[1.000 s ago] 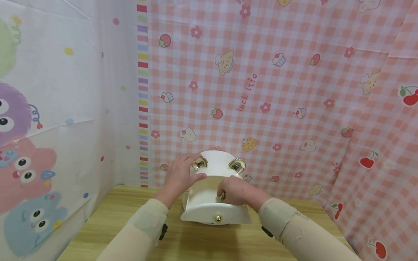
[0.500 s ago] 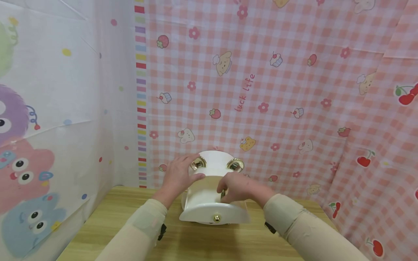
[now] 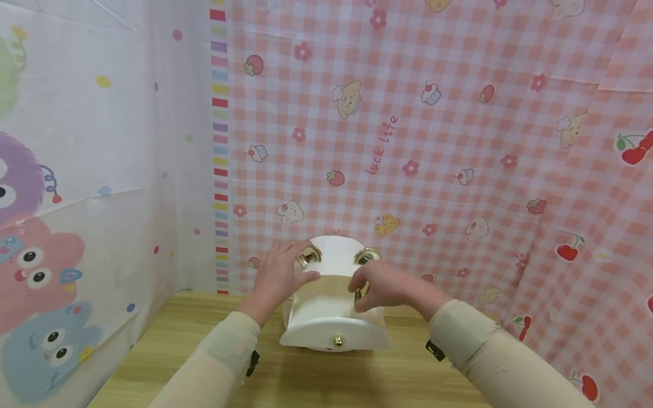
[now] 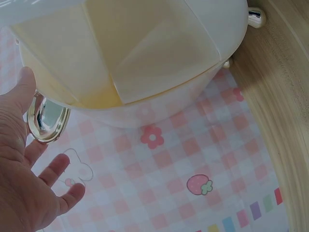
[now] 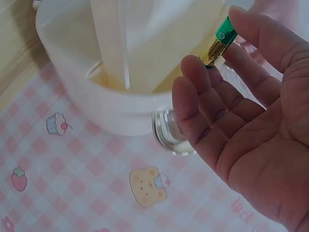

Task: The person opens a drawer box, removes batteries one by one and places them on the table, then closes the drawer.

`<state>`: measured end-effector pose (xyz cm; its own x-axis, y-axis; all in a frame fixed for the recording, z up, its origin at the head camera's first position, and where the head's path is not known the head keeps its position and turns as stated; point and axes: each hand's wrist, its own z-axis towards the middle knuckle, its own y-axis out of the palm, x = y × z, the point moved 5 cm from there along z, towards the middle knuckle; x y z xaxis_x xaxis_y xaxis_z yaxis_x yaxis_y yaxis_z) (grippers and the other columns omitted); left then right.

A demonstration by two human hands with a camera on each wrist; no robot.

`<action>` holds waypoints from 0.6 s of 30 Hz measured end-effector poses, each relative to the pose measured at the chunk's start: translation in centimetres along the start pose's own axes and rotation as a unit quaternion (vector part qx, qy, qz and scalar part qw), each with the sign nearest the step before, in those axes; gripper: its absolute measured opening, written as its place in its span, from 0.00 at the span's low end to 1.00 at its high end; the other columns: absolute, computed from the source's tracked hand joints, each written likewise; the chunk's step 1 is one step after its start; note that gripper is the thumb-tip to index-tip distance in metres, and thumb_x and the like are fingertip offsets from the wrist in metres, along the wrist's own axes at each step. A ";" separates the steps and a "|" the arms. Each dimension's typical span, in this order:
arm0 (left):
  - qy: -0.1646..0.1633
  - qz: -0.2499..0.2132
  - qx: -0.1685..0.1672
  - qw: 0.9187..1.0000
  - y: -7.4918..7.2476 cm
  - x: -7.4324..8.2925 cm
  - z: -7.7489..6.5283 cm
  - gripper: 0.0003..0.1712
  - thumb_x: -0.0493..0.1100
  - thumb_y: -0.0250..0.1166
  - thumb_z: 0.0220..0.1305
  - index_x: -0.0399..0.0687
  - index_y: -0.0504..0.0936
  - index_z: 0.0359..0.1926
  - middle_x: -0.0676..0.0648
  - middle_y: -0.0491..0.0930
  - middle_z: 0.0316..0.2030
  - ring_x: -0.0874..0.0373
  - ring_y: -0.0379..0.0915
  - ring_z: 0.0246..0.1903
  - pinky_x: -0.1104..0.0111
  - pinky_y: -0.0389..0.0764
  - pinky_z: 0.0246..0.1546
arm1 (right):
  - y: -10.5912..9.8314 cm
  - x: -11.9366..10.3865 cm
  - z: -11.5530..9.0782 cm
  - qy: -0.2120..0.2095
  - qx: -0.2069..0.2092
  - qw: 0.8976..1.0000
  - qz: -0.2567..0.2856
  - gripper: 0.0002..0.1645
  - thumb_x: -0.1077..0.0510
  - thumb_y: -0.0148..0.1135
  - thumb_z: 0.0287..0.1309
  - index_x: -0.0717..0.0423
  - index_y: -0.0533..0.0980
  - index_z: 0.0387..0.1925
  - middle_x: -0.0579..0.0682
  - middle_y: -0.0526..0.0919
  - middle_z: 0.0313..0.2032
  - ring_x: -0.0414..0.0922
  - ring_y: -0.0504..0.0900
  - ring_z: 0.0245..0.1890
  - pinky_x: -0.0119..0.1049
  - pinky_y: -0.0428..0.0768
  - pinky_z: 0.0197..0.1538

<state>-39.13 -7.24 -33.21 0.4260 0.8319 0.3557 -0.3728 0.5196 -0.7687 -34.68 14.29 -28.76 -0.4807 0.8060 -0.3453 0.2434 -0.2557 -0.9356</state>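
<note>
A white rounded box [image 3: 339,258] with gold round fittings stands on the table, its curved front [image 3: 311,334] tilted out and the cream interior exposed. My left hand [image 3: 278,277] rests on its left side, thumb at the rim by a gold fitting [image 4: 47,116]; the left wrist view shows the other fingers loosely spread. Over the opening's right side, my right hand [image 3: 385,288] pinches a green and gold battery [image 5: 221,41] between thumb and fingers. Only a small dark piece of that battery shows in the head view.
A gold knob [image 3: 338,341] sticks out of the tilted front. Beneath the box lies a wood-grain table [image 3: 326,379]. Pink checked cloth [image 3: 439,141] hangs close behind, and a white printed sheet [image 3: 127,198] hangs on the left.
My right hand has risen and moved right with the battery, away from the middle of the opening. The left hand stays at the box, which has not visibly moved.
</note>
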 end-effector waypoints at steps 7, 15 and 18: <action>-0.001 0.000 -0.003 1.000 0.0 0.0 0.0 0.47 0.65 0.78 0.59 0.58 0.74 0.77 0.47 0.77 0.73 0.41 0.71 0.73 0.38 0.70 0.74 | -1.3 0.9 -1.3 0.009 0.014 1.000 0.008 0.22 0.60 0.81 0.56 0.61 0.87 0.52 0.55 0.91 0.50 0.42 0.88 0.43 0.37 0.90 0.48; 0.006 0.002 -0.002 1.000 0.0 0.0 0.0 0.48 0.65 0.78 0.59 0.58 0.74 0.76 0.47 0.77 0.73 0.41 0.72 0.73 0.40 0.71 0.74 | -2.1 2.6 -2.0 0.000 0.031 0.999 0.012 0.22 0.62 0.80 0.54 0.64 0.86 0.51 0.57 0.91 0.48 0.42 0.88 0.42 0.37 0.90 0.48; 0.006 0.002 -0.002 1.000 0.1 0.0 0.0 0.47 0.65 0.78 0.59 0.58 0.74 0.76 0.47 0.78 0.73 0.41 0.72 0.73 0.40 0.72 0.74 | -2.3 3.3 -2.3 -0.010 0.039 0.999 0.016 0.20 0.64 0.79 0.53 0.62 0.87 0.48 0.55 0.91 0.44 0.41 0.87 0.39 0.35 0.90 0.45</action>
<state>-39.18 -7.20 -33.23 0.4346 0.8317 0.3455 -0.3723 0.5152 -0.7720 -34.88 18.77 -27.55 -0.4902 0.7861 -0.3766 0.1927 -0.3236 -0.9264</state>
